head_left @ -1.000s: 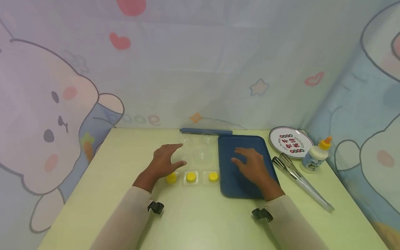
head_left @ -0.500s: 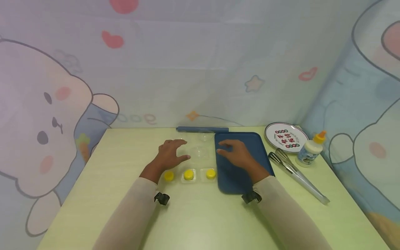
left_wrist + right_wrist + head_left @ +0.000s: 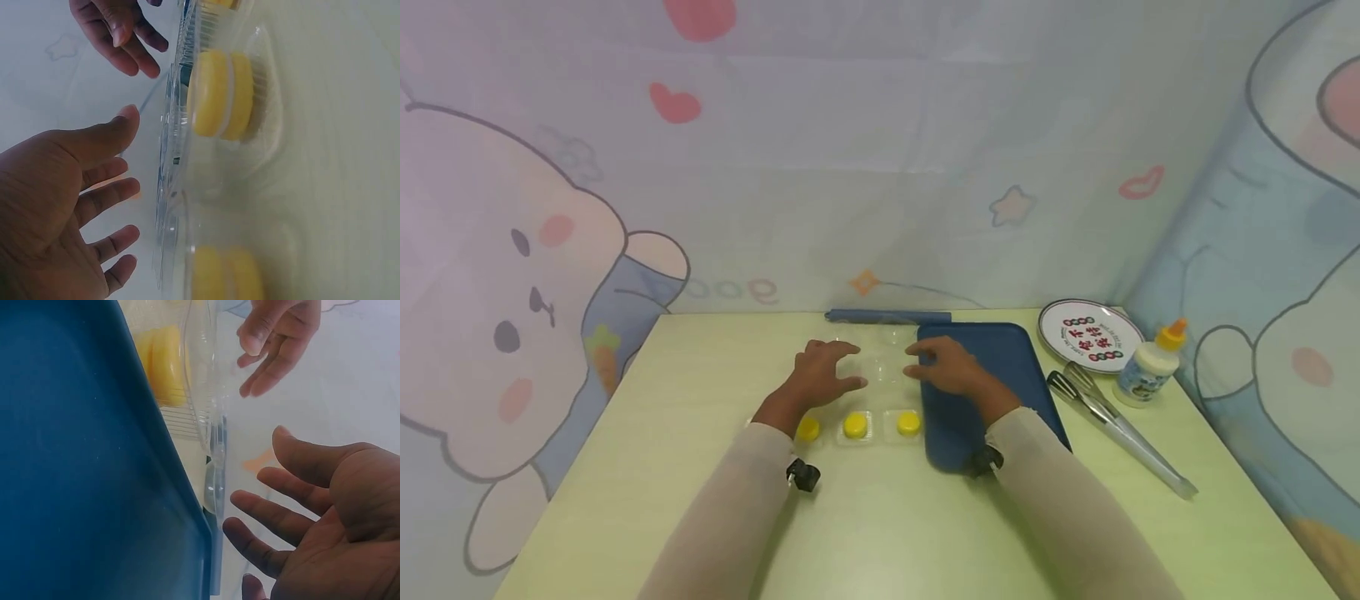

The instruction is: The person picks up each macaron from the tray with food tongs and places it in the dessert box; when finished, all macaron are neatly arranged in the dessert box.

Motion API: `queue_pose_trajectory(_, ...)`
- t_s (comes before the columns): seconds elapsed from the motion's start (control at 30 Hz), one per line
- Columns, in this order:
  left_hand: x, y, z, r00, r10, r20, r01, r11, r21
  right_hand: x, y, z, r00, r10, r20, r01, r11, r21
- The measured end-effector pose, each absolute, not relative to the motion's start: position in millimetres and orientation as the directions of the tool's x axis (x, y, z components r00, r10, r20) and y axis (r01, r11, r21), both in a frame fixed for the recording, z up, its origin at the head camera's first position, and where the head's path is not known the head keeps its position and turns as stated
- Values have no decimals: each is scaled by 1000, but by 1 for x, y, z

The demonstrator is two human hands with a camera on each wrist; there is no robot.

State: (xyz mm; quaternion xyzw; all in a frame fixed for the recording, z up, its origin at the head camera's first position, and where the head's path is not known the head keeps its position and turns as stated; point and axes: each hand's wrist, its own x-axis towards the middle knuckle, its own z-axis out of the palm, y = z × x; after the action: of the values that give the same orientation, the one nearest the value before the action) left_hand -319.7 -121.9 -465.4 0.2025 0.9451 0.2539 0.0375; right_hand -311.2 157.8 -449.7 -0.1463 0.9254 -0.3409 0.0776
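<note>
The right hand (image 3: 951, 368) partly hides the tray (image 3: 1009, 354); clear domes (image 3: 881, 369) by the left hand (image 3: 817, 375) seem too faint to count.

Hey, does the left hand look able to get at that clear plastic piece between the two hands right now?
Probably yes: the left hand is empty and open beside the clear plastic piece, with nothing visible between them in the head view.

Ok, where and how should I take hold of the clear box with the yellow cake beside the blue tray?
Probably its near and far edges, coming down from the near side. The clear box is squarish and lies flat; the blue tray crowds its right edge, but its near edge faces bare table. Pinch gently: the plastic looks thin.
</note>
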Motion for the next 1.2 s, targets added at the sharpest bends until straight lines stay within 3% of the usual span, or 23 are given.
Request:
queue_pose_trajectory(0.67, -327, -107, -471, -923, 383, -34, 326, 828, 456, -325, 140, -461, -936, -339, -97, -207, 752, -625)
queue_pose_trajectory(1.2, -325, -102, -475, -923, 385, -5, 337, 816, 470, -325, 139, -468, -932, -361, -15, -258, 693, -673)
